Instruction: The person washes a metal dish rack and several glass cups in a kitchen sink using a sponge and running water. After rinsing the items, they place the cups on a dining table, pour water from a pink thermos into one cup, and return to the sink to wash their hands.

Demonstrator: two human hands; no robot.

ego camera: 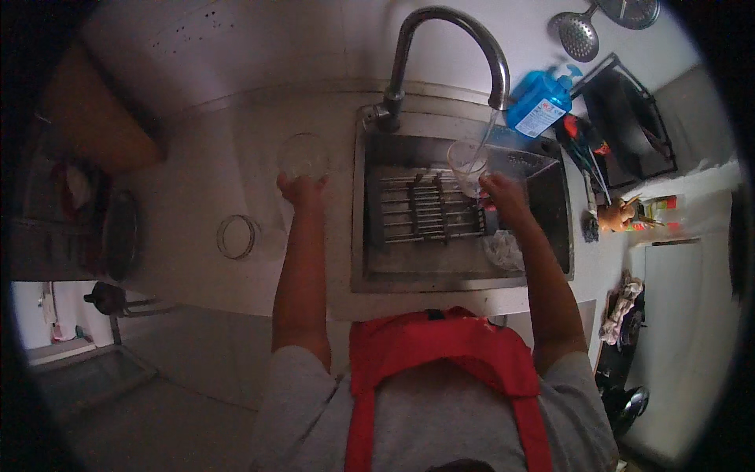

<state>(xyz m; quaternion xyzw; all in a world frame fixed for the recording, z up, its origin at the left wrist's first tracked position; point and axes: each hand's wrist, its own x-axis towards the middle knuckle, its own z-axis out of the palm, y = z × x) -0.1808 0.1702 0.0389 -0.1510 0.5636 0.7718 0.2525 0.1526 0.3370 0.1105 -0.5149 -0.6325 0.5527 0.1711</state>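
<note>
My right hand (505, 199) holds a clear glass cup (466, 162) over the sink, with its mouth towards the tap. A thin stream of water runs from the curved metal tap (498, 76) into the cup. On the countertop left of the sink, my left hand (303, 190) has its fingers around the near side of a clear round glass vessel (303, 154). The vessel's outline is faint against the pale counter. Below the right hand, a crumpled clear item (504, 249), perhaps plastic or glass, lies in the sink.
A metal rack (427, 206) sits inside the sink (442, 282). A blue pump bottle (540, 106) stands at its back right corner, beside a dark pan (628, 118). A clear round lid or dish (236, 237) lies on the left counter. Utensils (578, 35) hang on the wall.
</note>
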